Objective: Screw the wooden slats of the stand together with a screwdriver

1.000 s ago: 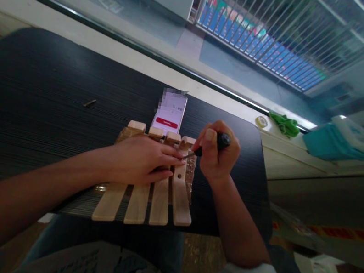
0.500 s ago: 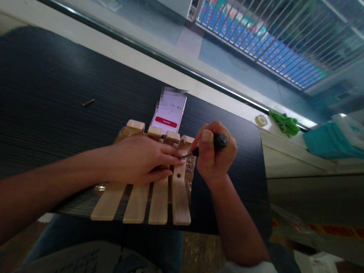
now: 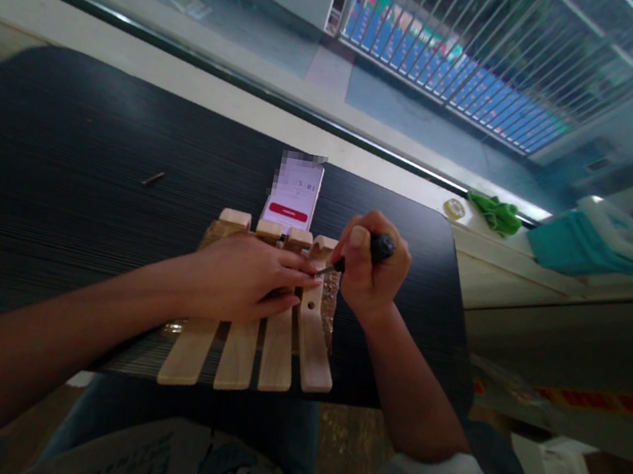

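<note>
Several pale wooden slats (image 3: pixel 275 355) lie side by side on the dark table (image 3: pixel 66 211), on a brownish backing piece. My left hand (image 3: pixel 246 278) lies flat across the slats, fingers stretched out, fingertips beside the tool's tip. My right hand (image 3: pixel 371 270) is closed round a black-handled screwdriver (image 3: pixel 379 247), whose metal tip points down-left at the rightmost slat (image 3: pixel 314 342), close to a small hole in it.
A phone (image 3: pixel 295 197) with a lit screen stands propped behind the slats. A small loose screw (image 3: pixel 153 178) lies on the table to the left. On the ledge to the right are a green cloth (image 3: pixel 496 214) and a teal bag (image 3: pixel 586 242).
My right hand with the screwdriver has shifted very slightly left. The left hand and slats have stayed put.
</note>
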A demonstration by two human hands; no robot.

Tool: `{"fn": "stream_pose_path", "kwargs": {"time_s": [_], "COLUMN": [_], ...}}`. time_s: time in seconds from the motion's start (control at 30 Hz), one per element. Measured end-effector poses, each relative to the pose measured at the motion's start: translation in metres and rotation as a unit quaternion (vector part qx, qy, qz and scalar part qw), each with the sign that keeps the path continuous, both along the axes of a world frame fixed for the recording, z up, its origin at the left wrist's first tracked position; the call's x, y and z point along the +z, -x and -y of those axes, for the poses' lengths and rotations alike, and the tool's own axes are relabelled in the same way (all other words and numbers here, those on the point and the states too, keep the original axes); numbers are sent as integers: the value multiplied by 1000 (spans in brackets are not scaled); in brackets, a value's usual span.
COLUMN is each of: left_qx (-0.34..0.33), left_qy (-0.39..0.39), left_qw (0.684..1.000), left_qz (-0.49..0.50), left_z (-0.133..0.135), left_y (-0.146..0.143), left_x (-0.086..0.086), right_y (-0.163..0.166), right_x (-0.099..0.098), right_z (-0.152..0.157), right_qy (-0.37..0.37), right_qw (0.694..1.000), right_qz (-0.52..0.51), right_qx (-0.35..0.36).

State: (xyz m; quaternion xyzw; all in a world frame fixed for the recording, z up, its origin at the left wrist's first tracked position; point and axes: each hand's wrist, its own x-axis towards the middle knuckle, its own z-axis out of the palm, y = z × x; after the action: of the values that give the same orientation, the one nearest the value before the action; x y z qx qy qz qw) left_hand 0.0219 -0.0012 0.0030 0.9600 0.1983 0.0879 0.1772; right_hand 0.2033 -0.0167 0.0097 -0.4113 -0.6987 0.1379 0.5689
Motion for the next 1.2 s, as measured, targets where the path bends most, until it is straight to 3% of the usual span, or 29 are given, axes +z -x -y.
{"fn": "stream_pose_path", "kwargs": {"time_s": [0.9, 1.2], "left_qx": [4, 0], "left_qy": [-4, 22], "left_qw": [1000, 1000], "left_qz": [18, 16], "left_z": [0, -2], "left_y": [2, 3], "left_x": [-2, 4], "right_y": [-5, -8], "right_x": [5, 8], "right_z": [3, 7], "right_qy": [25, 65], "right_qw": [999, 998], "right_qz": [5, -24], "right_qx": [-38, -10]}}
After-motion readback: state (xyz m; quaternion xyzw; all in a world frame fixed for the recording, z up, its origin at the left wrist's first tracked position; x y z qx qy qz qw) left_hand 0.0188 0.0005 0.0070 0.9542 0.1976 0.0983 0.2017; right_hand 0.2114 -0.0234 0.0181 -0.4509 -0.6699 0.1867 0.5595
